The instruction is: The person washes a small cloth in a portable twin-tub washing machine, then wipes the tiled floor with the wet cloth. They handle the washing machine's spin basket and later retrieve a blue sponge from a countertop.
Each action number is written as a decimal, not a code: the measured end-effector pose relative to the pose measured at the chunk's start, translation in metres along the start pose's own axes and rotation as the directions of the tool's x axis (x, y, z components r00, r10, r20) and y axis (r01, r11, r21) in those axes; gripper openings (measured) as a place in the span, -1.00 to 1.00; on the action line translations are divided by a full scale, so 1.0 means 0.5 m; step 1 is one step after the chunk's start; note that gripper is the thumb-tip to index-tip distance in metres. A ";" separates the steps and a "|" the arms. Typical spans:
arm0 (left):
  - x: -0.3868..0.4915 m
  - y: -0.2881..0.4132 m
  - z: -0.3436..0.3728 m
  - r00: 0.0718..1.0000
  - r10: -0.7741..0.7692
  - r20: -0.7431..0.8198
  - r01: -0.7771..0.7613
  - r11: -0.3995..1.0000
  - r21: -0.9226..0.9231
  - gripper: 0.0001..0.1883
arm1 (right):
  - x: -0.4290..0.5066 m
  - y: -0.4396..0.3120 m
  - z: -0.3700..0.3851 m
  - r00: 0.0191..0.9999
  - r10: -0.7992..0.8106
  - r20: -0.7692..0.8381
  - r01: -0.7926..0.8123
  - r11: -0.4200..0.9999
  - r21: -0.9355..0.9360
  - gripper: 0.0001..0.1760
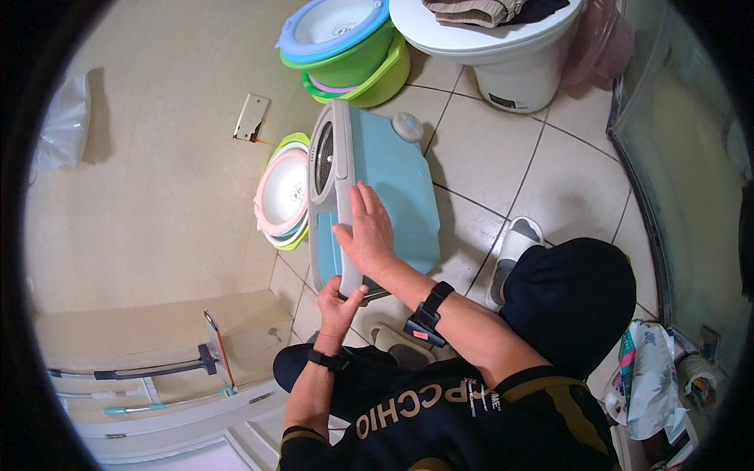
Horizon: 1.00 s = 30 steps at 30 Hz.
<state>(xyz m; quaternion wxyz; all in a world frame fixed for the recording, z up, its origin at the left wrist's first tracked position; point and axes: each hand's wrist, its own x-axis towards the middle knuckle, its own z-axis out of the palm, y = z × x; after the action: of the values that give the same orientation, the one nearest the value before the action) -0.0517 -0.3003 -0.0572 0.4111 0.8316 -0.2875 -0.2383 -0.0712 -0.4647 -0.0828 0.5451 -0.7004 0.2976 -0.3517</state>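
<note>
A blue mop bucket point(397, 176) with a grey rim and handle point(346, 147) stands on the tiled floor before me. In its top are a round perforated metal spin basket point(324, 156) and a blue well point(328, 247). My left hand point(337, 309) grips the near end of the handle, thumb and fingers on either side. My right hand point(370, 235) lies flat along the handle and bucket side, fingers extended and thumb apart across the handle. A round grey cap point(407, 127) sits on the bucket's far side.
Stacked wash basins point(347, 59) stand beyond the bucket, more basins point(283, 194) against the wall. A toilet point(512, 70) with folded cloth on its lid is at the top. Mops point(159, 372) lean at lower left. A glass partition point(683, 194) and plastic packages point(651, 377) are at right.
</note>
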 end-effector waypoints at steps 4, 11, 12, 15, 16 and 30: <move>-0.013 -0.035 0.006 0.999 -0.023 0.031 0.021 0.997 0.074 -0.71 | 0.001 0.019 0.007 0.998 0.010 0.056 -0.006 0.997 -0.071 -0.21; -0.026 -0.077 -0.052 0.985 0.002 0.171 -0.074 0.905 0.420 -0.68 | -0.040 0.023 0.030 0.998 0.032 0.046 -0.033 0.999 0.026 -0.36; -0.030 -0.077 -0.067 0.980 0.009 0.199 -0.108 0.864 0.491 -0.67 | -0.047 0.024 0.037 0.995 0.094 0.022 -0.096 0.990 0.103 -0.38; -0.036 -0.078 -0.108 0.966 -0.124 0.225 -0.041 0.790 0.612 -0.61 | -0.059 0.033 0.065 0.970 0.240 -0.047 -0.215 0.927 0.306 -0.45; -0.036 -0.079 -0.119 0.967 -0.099 0.236 -0.064 0.799 0.597 -0.61 | -0.061 0.036 0.076 0.952 0.307 0.010 -0.288 0.881 0.375 -0.47; -0.042 -0.217 -0.275 0.852 -0.520 0.067 0.221 0.473 0.853 -0.51 | -0.132 0.080 0.164 0.569 0.575 0.587 -0.815 0.491 0.309 -0.48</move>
<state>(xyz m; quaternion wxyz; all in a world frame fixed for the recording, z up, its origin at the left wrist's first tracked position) 0.0507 -0.1571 -0.0675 -0.1379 0.9167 -0.2362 -0.2914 -0.0436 -0.3753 -0.1457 0.8660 -0.3798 0.3252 -0.0085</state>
